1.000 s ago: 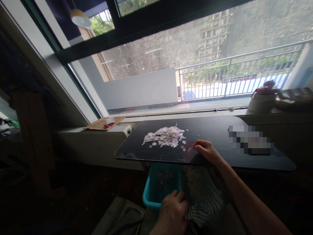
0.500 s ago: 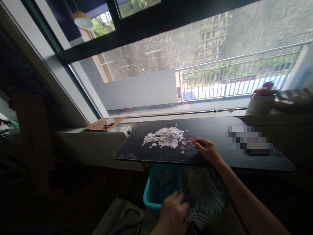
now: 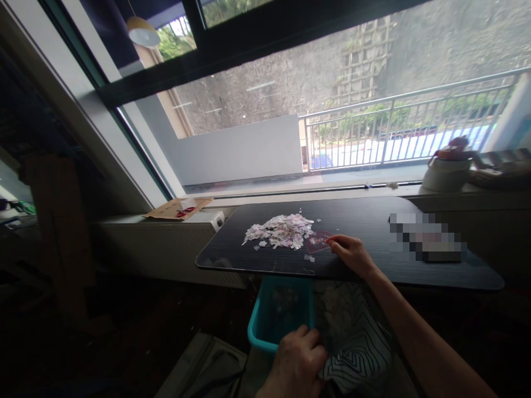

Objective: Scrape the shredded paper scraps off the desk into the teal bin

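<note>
My right hand [image 3: 352, 254] pinches the right end of a flat, clear plastic piece with a red edge [image 3: 318, 243], which lies low over the table. Just left of it spreads a heap of small pale paper scraps [image 3: 286, 229]. A few loose scraps [image 3: 309, 258] lie nearer the table's front edge. Below that edge is a turquoise plastic bin [image 3: 255, 331] with some scraps inside, dim in the shade. My left hand [image 3: 299, 356] is closed at the bin's near right corner, its fingers curled over the rim; the thumb is hidden.
The dark table [image 3: 244, 221] stands against the window sill. A pixelated object [image 3: 427, 237] lies at its right. A white jug [image 3: 447, 171] stands on the sill. Brown cardboard [image 3: 166, 209] with red scissors [image 3: 185, 211] rests left, by a radiator [image 3: 213, 220]. Patterned cloth [image 3: 357, 359] lies near my left hand.
The view has shifted slightly. Another loose scrap now shows beside the one below the plastic piece. Both hands keep their holds, and the heap looks much the same.
</note>
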Demonstrator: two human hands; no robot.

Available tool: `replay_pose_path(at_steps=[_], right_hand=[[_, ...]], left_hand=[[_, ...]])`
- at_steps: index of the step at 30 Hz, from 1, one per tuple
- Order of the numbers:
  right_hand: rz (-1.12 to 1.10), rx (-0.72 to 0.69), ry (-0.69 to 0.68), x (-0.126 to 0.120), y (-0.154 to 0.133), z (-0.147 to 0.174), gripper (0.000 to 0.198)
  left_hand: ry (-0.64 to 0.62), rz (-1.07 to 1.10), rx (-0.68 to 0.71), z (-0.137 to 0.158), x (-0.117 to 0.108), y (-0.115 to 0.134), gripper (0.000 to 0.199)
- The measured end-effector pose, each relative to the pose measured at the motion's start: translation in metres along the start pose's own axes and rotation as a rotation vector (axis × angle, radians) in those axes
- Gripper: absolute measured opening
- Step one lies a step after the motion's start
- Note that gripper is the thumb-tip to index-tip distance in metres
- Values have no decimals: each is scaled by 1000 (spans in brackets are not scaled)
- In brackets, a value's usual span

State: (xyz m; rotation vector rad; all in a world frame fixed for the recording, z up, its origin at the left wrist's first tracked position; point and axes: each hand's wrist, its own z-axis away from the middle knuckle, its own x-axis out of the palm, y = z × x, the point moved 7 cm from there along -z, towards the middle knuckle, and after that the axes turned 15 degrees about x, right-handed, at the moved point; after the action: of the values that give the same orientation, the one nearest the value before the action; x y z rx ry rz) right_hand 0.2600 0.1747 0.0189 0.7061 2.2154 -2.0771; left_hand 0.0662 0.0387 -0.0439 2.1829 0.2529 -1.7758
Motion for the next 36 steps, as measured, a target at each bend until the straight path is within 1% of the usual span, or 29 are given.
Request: replay_pose_path(at_steps=[3,5,8,10,13,16,18,20,22,25,26,28,31,34,36], right_hand=[[2,-11,-59,3,-3,2,28],[-3,-7,-23,-1,-3,3,29],[11,10,77,-10,-2,1,28],[38,9,85,-10,-2,0,24],[75,-14,2,-4,-5,1,22],[101,-44,-116,5,-10,5,25],[108,-55,-164,9,-12,7,28],[104,-51,-155,8,-10,7,33],[100,-36,-101,5,-7,4,35],[114,-22,-45,1,-4,2,34],[121,-23,-48,1,-4,2,33],[141,-34,-97,5,-6,3,32],[140,-46,-170,9,-9,7,33],[114,-27,-147,7,-9,7,36],[139,-31,-182,9,-9,7,37]], left_hand=[[-2,0,-3,0,-1,0,19],[-6,2,-2,0,1,0,18],[-27,8,2,0,6,-2,16],[-42,8,9,0,9,-3,16],[-62,1,12,-1,11,-4,18],[-83,1,14,-2,12,-5,21],[-100,4,26,-3,13,-5,21],[-113,1,45,-4,13,-4,21],[-116,-6,66,-7,12,-2,22],[-109,-19,105,-10,11,4,24],[-106,-25,123,-11,11,6,25],[-95,-40,155,-12,10,11,28],[-86,-49,157,-12,10,12,31],[-100,-32,138,-11,11,10,27],[-110,-26,131,-10,12,9,25]])
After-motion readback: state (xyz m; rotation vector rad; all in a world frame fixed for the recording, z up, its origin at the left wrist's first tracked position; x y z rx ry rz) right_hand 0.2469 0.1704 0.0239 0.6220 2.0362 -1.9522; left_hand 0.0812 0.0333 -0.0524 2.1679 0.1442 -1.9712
